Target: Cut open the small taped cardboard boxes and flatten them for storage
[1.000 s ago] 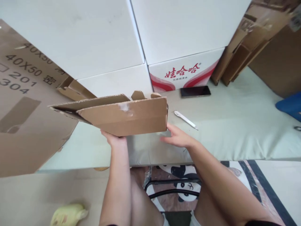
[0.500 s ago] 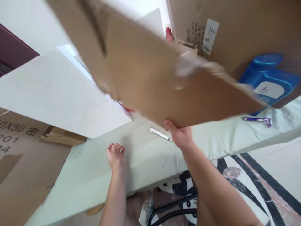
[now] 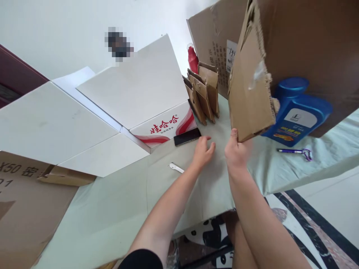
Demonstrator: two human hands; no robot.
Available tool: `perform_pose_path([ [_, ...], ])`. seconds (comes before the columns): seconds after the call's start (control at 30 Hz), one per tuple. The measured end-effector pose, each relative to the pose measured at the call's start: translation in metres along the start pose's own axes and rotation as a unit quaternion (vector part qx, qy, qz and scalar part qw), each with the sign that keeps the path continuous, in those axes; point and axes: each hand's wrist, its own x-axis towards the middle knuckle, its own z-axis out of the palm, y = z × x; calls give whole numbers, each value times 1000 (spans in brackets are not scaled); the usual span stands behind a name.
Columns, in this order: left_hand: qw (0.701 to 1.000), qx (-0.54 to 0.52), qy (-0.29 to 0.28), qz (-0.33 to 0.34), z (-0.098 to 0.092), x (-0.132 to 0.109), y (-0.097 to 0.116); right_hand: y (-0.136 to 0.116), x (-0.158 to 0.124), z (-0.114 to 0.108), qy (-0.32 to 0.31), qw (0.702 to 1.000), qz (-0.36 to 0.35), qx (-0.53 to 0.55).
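My right hand (image 3: 237,151) grips the lower edge of a brown cardboard piece (image 3: 248,89), which stands tilted upright with torn edges and a strip of clear tape. Its fingers wrap the corner, the thumb lying on the near face. Over the cloth, my left hand (image 3: 203,151) has its fingers apart and holds nothing, close to a black phone (image 3: 187,137). A white utility knife (image 3: 176,167) lies partly hidden behind my left forearm. Beyond the phone, several folded cardboard pieces (image 3: 206,93) stand side by side.
A white box with red lettering (image 3: 165,125) has its flaps spread wide. Blue jug (image 3: 297,112) and purple Y-shaped tool (image 3: 294,151) are at right. Large cartons (image 3: 25,209) flank the green cloth (image 3: 112,209). A red bottle (image 3: 192,59) stands at the back.
The cardboard in my right hand has swung right and turned edge-on, uncovering the phone, the white box's lettering and the folded pieces. My left hand has moved right and forward.
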Motion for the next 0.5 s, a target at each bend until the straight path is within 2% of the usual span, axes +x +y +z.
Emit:
perform_pose_path([
  [0.07,998,64,-29,2,22,0,1,12,4,6,-25,999,4,-32],
  [0.13,992,119,-49,11,33,-5,1,20,12,10,-36,998,0,-45],
  [0.3,974,211,-79,26,34,-15,3,33,60,24,-78,992,-8,-97],
  [0.43,964,248,-93,24,32,-15,7,47,110,48,-117,982,-8,-146],
  [0.5,961,257,-97,22,33,-14,7,54,131,63,-172,968,-48,-178],
])
